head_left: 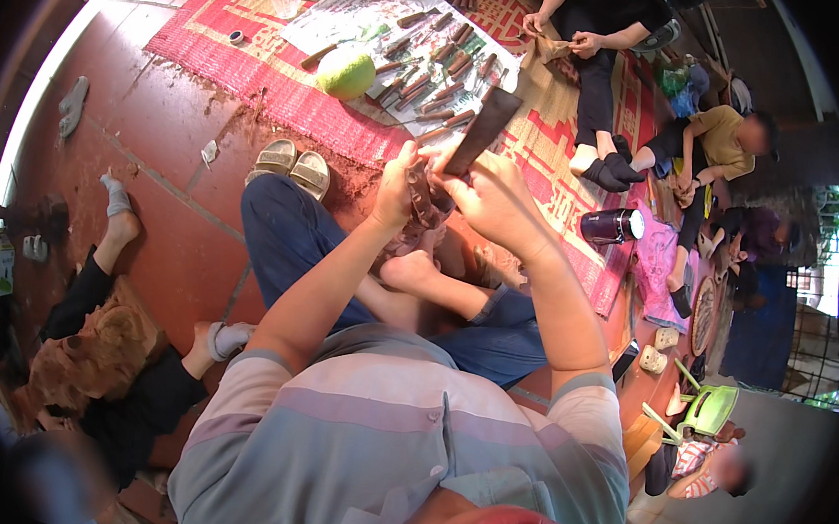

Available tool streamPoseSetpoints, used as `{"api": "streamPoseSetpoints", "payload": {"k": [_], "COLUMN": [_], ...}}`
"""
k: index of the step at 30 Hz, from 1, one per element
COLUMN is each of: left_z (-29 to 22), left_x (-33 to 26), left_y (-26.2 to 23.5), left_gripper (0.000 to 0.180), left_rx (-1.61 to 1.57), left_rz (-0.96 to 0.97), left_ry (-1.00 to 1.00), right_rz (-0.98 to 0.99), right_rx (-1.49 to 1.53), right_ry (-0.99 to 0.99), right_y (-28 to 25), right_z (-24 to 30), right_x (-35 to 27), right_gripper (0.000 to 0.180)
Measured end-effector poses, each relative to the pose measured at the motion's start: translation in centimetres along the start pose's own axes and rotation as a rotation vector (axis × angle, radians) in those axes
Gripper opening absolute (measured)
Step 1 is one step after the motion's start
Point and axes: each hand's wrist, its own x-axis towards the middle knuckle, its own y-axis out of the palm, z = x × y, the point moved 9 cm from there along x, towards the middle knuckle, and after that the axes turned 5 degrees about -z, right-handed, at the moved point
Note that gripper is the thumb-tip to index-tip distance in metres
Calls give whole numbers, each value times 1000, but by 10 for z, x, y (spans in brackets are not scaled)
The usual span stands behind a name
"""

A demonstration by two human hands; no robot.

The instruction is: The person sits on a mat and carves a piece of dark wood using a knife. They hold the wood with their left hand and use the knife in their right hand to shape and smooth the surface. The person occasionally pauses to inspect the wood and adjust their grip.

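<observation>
Gripping a brown clay piece (422, 197) in the left hand (398, 179) above the mat's (578, 190) near edge, right hand (481, 191) fingers clamped on a dark flat blade (484, 124), one slip probably gouges it.

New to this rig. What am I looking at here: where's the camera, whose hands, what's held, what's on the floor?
There is no machine: one wide fisheye camera sits on a person's head and looks down, so straight edges bend near the rim. The forearms coming up from the lower edge are the wearer's own. The left hand grips a brown stick-like piece; the right hand holds a dark flat blade against it. The wearer sits on a red tiled floor. Ahead lies a red patterned mat with a paper sheet carrying many similar brown pieces, a round green fruit, and a pair of sandals nearby. Other people sit around the edges.
</observation>
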Motion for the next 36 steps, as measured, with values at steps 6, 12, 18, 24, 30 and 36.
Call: {"api": "streamPoseSetpoints", "payload": {"k": [6,12,18,24,30,36], "left_z": [-9,1,5,9,8,0], "left_x": [-4,0,0,6,6,5], "left_y": [7,3,-7,-16,-12,-4], "left_gripper": [53,54,49,48,49,48], "left_rx": [38,-30,-57,-41,-11,20], "left_rz": [-30,-57,-65,-14,-123,-9], "left_ry": [20,-2,22,42,33,55], "right_rz": [-57,-57,-15,32,-21,68], "right_rx": [39,-42,-108,-198,46,-5], "right_ry": [248,225,112,-76,208,335], "right_y": [-22,-20,-2,5,-9,-7], "right_z": [-20,-29,0,13,-23,-21], "right_x": [14,23,16,11,26,19], "right_gripper": [13,11,13,10,12,12]}}
